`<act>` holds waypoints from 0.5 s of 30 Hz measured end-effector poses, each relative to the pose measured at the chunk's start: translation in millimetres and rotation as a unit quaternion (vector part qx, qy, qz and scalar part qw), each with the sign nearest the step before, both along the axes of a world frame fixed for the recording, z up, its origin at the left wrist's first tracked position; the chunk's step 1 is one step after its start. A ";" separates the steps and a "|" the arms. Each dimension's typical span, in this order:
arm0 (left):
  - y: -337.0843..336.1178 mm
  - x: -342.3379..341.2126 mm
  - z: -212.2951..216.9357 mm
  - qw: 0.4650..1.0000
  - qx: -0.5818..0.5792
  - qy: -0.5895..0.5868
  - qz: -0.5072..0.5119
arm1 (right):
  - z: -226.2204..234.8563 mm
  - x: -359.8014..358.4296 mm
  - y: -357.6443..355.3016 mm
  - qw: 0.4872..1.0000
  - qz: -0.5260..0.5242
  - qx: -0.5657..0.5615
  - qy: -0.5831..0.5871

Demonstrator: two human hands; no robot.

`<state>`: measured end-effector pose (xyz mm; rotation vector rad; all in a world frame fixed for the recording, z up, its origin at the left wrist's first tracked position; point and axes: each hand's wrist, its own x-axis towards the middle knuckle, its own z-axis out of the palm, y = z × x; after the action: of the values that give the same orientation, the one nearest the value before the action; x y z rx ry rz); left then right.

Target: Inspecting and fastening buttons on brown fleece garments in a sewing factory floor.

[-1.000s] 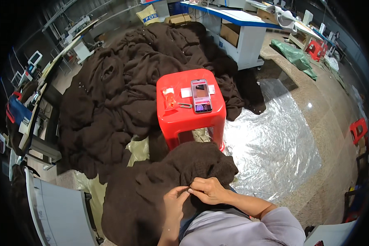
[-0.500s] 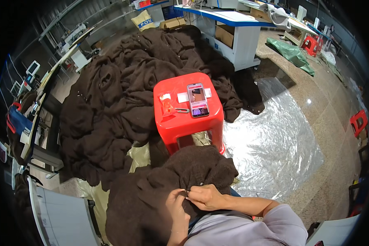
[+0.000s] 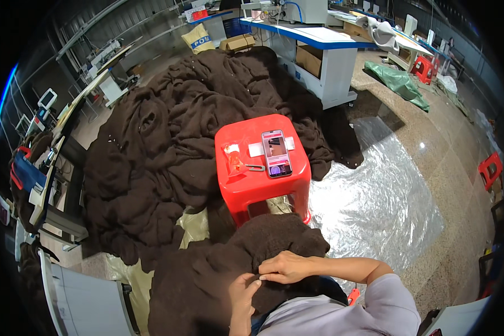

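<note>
A dark brown knitted fabric (image 3: pixel 199 285) lies bunched across my lap. My left hand (image 3: pixel 242 295) pinches an edge of it between thumb and forefinger. Right beside it, my right hand (image 3: pixel 286 267) is closed on the same edge, fingertips almost touching those of the left. Anything small between the fingertips is too tiny to make out. Just beyond the fabric is a red plastic stool (image 3: pixel 242 193). On its top are a phone (image 3: pixel 277 151) with a lit screen, a pair of thread snips (image 3: pixel 255 167) and a clear packet with red bits (image 3: pixel 233 158).
A large heap of brown fabric (image 3: pixel 168 134) spreads behind the stool. Clear plastic sheeting (image 3: pixel 375 207) covers the floor at right. Blue-edged worktables (image 3: pixel 341 42) stand at the back, a green sheet (image 3: pixel 397 84) beyond. A white panel (image 3: pixel 87 297) is at near left.
The whole scene sits lower in the picture as the view tilts up slightly. My hands stay together at the fabric edge, the right one shifting a little over it.
</note>
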<state>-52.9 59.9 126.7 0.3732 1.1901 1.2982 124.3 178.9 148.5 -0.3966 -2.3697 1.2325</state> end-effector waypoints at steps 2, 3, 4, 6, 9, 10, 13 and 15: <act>4.8 0.3 -5.6 1.000 0.011 0.020 0.016 | 0.5 -5.7 -5.5 0.999 0.025 -0.014 0.042; 8.1 1.6 -7.4 0.998 0.044 0.030 0.042 | -5.4 -7.5 -9.8 0.999 0.017 0.018 0.035; 11.6 3.7 -9.8 0.994 0.076 0.040 0.069 | -10.2 -9.9 -12.8 0.999 0.006 0.032 0.034; 14.2 10.4 -16.8 0.991 0.064 0.060 0.097 | -16.5 -11.0 -14.2 0.998 -0.017 0.047 0.037; 20.0 14.7 -16.3 0.983 0.084 0.072 0.144 | -18.3 -13.1 -10.9 0.998 -0.036 0.044 0.012; 22.2 14.6 -13.5 0.985 0.077 0.073 0.139 | -15.4 -11.6 -6.0 0.998 -0.037 0.044 0.012; 23.4 5.2 -6.1 0.992 0.037 0.058 0.106 | 9.3 -2.8 39.9 0.981 -0.096 0.165 0.036; 18.1 -5.8 -12.1 0.998 0.015 0.029 0.060 | 30.5 6.9 85.3 0.942 -0.231 0.243 0.024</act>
<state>-58.6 78.0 114.7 0.3674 1.2593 1.4184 131.2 264.2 179.0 -0.6916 -2.2553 0.4223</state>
